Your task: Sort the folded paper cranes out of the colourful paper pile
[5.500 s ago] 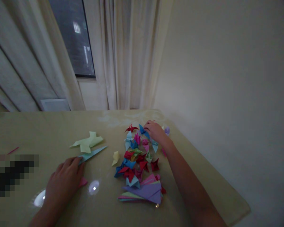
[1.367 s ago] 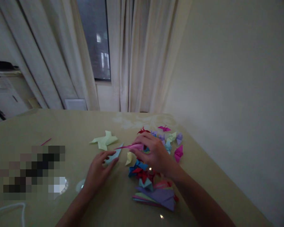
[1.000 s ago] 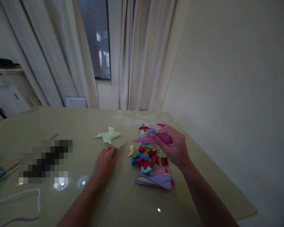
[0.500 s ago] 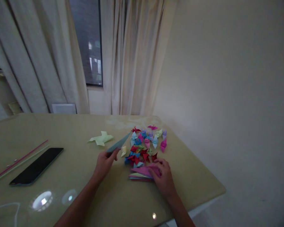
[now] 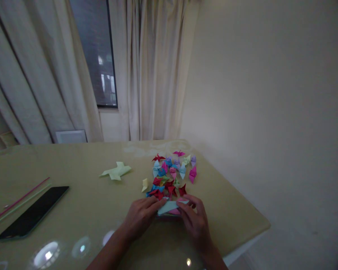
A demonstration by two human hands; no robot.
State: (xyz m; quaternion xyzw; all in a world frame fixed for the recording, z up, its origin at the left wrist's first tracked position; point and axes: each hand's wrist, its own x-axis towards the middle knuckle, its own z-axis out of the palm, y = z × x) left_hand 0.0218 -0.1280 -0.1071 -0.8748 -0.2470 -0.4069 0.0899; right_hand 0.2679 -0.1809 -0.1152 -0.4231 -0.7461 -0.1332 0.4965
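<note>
Both my hands rest on a stack of folded paper sheets near the table's front edge. My left hand [image 5: 141, 216] has its fingers curled on the left end of a light blue folded paper [image 5: 169, 206] that lies on top of the stack. My right hand [image 5: 195, 219] presses its fingertips on the right end of the same paper, over a pink sheet [image 5: 174, 212]. Just beyond the stack lies a cluster of small origami cranes [image 5: 170, 174] in red, blue, pink, green and purple.
A pale green folded paper shape [image 5: 115, 171] lies left of the cranes, and a small yellow folded piece [image 5: 144, 184] sits beside them. A black phone [image 5: 33, 216] and thin pink and green sticks [image 5: 17, 202] are at the far left. Curtains, a window and a wall stand behind the table [image 5: 236, 210].
My left hand brought the light blue folded paper from the left and laid it on the stack. My right hand set the pink folded paper on the stack and stayed there.
</note>
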